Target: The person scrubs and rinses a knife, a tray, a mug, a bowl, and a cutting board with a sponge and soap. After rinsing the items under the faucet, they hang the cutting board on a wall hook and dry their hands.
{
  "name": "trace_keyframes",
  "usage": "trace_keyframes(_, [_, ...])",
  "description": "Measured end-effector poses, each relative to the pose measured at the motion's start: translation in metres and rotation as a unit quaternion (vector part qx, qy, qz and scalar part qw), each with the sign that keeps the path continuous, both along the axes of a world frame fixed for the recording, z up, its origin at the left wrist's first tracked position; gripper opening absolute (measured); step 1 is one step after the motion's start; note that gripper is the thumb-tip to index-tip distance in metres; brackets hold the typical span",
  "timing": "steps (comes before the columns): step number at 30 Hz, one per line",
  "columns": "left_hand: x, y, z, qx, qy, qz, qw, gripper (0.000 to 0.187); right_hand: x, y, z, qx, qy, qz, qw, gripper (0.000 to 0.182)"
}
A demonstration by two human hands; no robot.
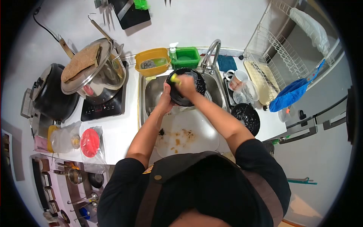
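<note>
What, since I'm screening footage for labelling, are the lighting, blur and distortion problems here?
Head view: strong fisheye bending, with dark, cut-off corners. Head view: bright glints on the steel pot and the wet black bowl. Head view: a soft shadow on the wall beside the black board. Head view: the right hand looks slightly blurred, perhaps from motion.

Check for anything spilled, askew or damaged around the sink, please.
Yes: the white board at the sink's near side has brown and yellow smears and a dark clump, untidy beside the black bowl in hand. A brown cloth also lies on the pot lid, an odd spot above a hob. No damage shows.
</note>
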State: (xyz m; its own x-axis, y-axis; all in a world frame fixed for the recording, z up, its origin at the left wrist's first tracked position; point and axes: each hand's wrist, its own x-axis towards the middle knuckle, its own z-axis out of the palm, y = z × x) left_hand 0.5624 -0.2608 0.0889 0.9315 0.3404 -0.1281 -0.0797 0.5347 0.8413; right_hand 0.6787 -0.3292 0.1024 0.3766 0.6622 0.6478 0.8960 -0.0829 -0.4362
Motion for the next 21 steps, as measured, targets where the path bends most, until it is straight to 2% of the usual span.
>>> trace_keyframes(1, [-0.002,-0.005,0.006,0.000,0.000,0.001,1.000,0.075,0.012,0.005,0.006,0.008,0.017,-0.087,0.996,0.020])
trace_keyframes(2, [-0.004,-0.008,0.013,0.018,-0.002,0.006,1.000,0.074,0.013,0.008,0.005,0.062,0.013,-0.100,0.993,0.016])
trace_keyframes(3, [-0.007,-0.010,0.020,0.036,-0.003,0.010,0.999,0.073,0.005,0.011,-0.002,0.062,0.013,-0.098,0.993,0.016])
trace_keyframes(4, [0.004,0.010,-0.013,-0.001,-0.024,-0.042,0.999,0.074,-0.011,0.012,-0.008,0.058,0.000,-0.047,0.997,0.015])
trace_keyframes(5, [0.004,0.011,-0.009,0.002,-0.027,-0.043,0.999,0.074,-0.016,0.014,-0.011,0.057,-0.015,0.003,0.998,0.015])
trace_keyframes(7, [-0.002,0.005,-0.007,0.008,-0.035,-0.016,0.999,0.072,-0.008,0.012,-0.008,0.072,-0.011,0.021,0.997,0.013])
trace_keyframes(9, [-0.010,-0.005,0.015,0.034,-0.032,-0.023,0.999,0.072,0.009,0.009,0.004,0.055,0.013,-0.097,0.994,0.012])
trace_keyframes(10, [-0.009,-0.005,0.015,0.023,-0.022,-0.015,0.999,0.071,0.004,0.013,-0.005,0.067,0.028,-0.069,0.995,0.011])
trace_keyframes(11, [-0.006,-0.004,0.014,0.014,-0.012,-0.007,1.000,0.071,-0.013,0.017,-0.007,0.108,-0.004,-0.044,0.993,0.009])
trace_keyframes(12, [0.001,0.006,-0.007,-0.023,0.011,0.005,1.000,0.072,-0.017,0.013,-0.005,0.079,0.004,-0.002,0.997,0.009])
trace_keyframes(13, [0.002,0.008,-0.004,-0.022,0.009,0.004,1.000,0.072,-0.022,0.008,0.007,0.049,0.012,0.039,0.998,0.009])
trace_keyframes(14, [-0.004,0.006,-0.001,-0.001,0.013,-0.026,1.000,0.070,-0.012,0.008,0.002,0.121,-0.043,-0.020,0.992,0.008])
trace_keyframes(15, [-0.011,0.003,-0.001,0.017,0.020,-0.055,0.998,0.069,0.004,0.009,-0.002,0.071,0.006,-0.060,0.996,0.013])
trace_keyframes(17, [-0.008,0.002,-0.006,-0.008,0.026,-0.050,0.998,0.064,-0.005,0.013,-0.001,0.052,0.007,-0.096,0.994,0.014])
trace_keyframes(19, [-0.004,0.002,-0.007,-0.055,0.016,-0.010,0.998,0.061,-0.026,0.011,-0.001,-0.010,-0.004,-0.025,1.000,0.015])
trace_keyframes(20, [-0.001,0.003,-0.002,-0.054,0.013,-0.010,0.998,0.061,-0.023,0.011,0.001,0.031,0.007,0.019,0.999,0.012])
trace_keyframes(21, [-0.003,0.003,0.000,-0.031,0.013,-0.012,0.999,0.061,-0.015,0.010,0.007,0.028,0.010,0.020,0.999,0.012])
